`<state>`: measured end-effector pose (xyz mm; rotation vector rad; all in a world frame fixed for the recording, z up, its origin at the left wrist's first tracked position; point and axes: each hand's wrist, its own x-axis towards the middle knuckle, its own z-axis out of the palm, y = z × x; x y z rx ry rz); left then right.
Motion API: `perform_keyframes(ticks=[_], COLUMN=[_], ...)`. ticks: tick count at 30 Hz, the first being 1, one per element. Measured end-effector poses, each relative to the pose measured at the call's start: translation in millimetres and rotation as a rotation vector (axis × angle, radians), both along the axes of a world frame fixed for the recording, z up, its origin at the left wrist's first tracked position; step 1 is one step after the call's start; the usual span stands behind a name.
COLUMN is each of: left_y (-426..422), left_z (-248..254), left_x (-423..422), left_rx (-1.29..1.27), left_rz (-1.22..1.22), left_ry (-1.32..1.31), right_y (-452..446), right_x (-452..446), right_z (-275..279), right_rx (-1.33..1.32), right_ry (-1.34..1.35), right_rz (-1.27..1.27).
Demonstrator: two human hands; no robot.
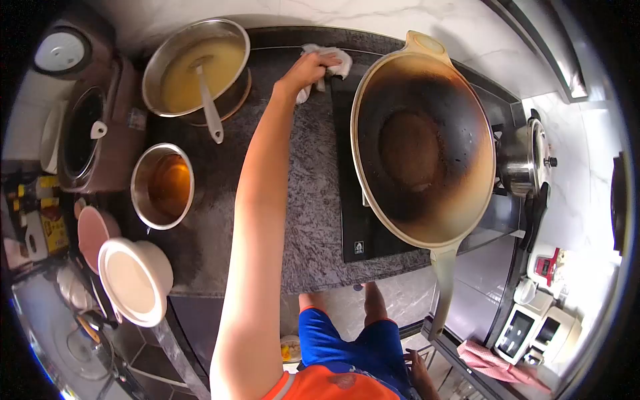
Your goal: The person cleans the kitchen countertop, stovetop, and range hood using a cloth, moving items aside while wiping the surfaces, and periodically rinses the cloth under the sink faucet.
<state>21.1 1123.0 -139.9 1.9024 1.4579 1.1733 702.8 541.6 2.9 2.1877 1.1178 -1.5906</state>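
My left hand [311, 71] reaches across the dark stone counter [310, 220] to its back edge. Its fingers press on a crumpled white cloth [340, 61], just left of the black stove top [360, 230]. My right hand [420, 375] hangs low beside my blue shorts, partly cut off by the frame, with its visible fingers apart and nothing seen in them. On the stove sits a large wok [417, 150] with a browned, darkened inside, its long handle pointing toward me.
Left on the counter stand a pot of yellowish liquid [223, 103] with a ladle [209, 110], a metal bowl of amber liquid [153, 217], a white tub [133, 283], a pink bowl [95, 233] and a rice cooker [117, 143]. A lidded steel pot [517, 160] stands right of the wok.
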Motion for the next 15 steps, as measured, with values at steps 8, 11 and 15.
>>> perform_keyframes(ticks=[8,11,15], left_y=[56.3,45.7,3.2], left_z=[37.7,42.7,44.1], left_x=[51.7,56.5,55.5], left_rx=[-0.210,-0.347,-0.188], left_rz=[-0.296,-0.232,-0.170], left_ry=[0.092,0.014,0.115], right_y=[-8.7,4.8,26.4], right_x=[-33.6,-59.9,-95.7], right_z=[-13.2,-14.8,0.7], right_rx=[0.196,0.179,0.185], right_ry=[-0.079,-0.047,-0.009], right_rz=[0.345,0.412,0.319])
